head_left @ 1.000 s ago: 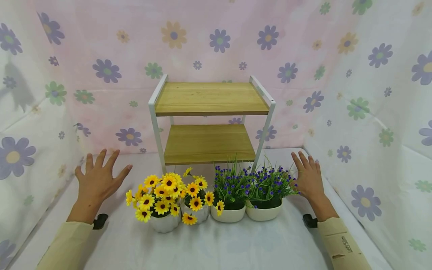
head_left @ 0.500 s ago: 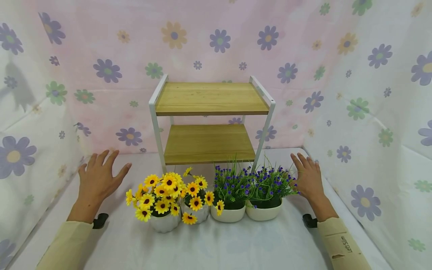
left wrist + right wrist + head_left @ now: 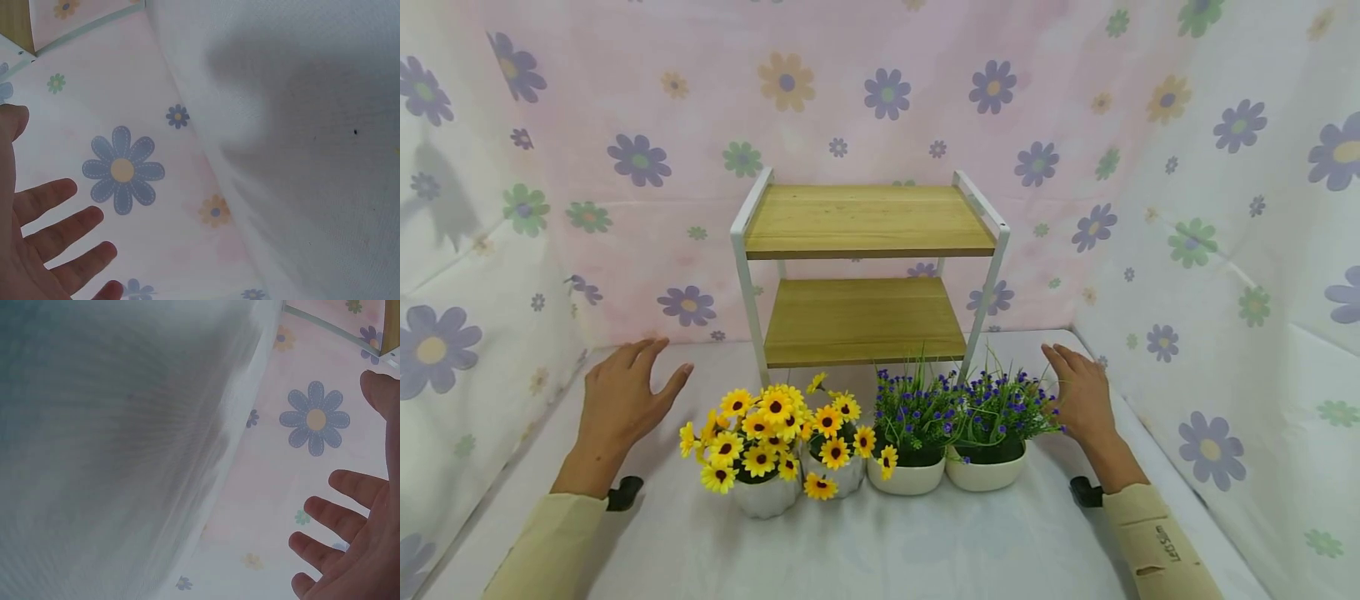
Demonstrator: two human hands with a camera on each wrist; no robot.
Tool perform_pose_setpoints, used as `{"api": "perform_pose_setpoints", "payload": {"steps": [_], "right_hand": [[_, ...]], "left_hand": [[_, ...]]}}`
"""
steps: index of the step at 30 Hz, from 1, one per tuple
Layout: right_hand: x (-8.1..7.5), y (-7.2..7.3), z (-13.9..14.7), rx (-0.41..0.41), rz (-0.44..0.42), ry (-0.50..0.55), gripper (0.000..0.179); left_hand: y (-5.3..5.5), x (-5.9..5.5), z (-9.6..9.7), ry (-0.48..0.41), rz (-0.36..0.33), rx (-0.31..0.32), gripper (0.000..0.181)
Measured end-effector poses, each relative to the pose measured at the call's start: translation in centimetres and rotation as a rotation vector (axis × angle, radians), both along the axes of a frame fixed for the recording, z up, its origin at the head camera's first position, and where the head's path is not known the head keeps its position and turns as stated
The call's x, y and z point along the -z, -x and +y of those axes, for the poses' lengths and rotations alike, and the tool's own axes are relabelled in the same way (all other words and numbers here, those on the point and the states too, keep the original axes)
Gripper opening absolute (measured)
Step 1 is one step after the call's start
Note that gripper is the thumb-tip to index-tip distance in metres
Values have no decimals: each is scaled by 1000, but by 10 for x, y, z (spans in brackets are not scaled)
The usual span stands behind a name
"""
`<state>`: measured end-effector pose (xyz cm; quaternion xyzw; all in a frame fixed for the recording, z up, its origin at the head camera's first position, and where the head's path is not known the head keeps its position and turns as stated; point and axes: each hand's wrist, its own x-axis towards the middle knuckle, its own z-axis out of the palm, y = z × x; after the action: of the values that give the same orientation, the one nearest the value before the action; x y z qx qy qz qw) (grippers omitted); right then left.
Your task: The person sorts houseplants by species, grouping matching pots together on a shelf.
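Note:
My left hand (image 3: 621, 396) is held to the left of the flower pots, thumb apart and fingers extended, holding nothing. On the other side, my right hand (image 3: 1082, 396) is beside the rightmost pot, its fingers loosely straight and bare. Between them stand a fuller pot of yellow sunflowers (image 3: 760, 437), a smaller sunflower pot (image 3: 837, 450), and two cream pots of purple flowers with grass, one left (image 3: 913, 429) and one right (image 3: 996, 429). Both wrist views show the spread fingers of the left hand (image 3: 59, 244) and the right hand (image 3: 353, 531).
Behind the pots stands a two-tier rack with a wooden upper shelf (image 3: 868, 221), a lower shelf (image 3: 865, 321) and white metal sides. A white cloth (image 3: 865, 550) covers the table. Flower-patterned curtains (image 3: 700, 100) enclose the back and both sides.
My left hand has turned, its fingers drawing closer together. The right hand has turned slightly and shifted a little left. The pots and rack stay where they were.

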<state>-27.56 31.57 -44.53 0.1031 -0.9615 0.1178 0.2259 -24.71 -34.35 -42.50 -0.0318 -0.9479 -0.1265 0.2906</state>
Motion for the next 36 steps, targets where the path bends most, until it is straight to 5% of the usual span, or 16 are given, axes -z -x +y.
{"api": "perform_pose_setpoints", "payload": {"steps": [8, 18, 29, 36], "right_hand": [[1, 2, -4, -46, 92, 29, 101], [3, 3, -9, -37, 71, 14, 101], [2, -1, -14, -114, 156, 54, 60], [-2, -6, -23, -138, 168, 70, 41]], "left_hand": [[-2, 1, 0, -23, 30, 25, 56], [-4, -2, 5, -101, -55, 63, 51], [-5, -8, 14, -186, -68, 187, 48], [-6, -19, 26, -203, -5, 289, 41]]}}
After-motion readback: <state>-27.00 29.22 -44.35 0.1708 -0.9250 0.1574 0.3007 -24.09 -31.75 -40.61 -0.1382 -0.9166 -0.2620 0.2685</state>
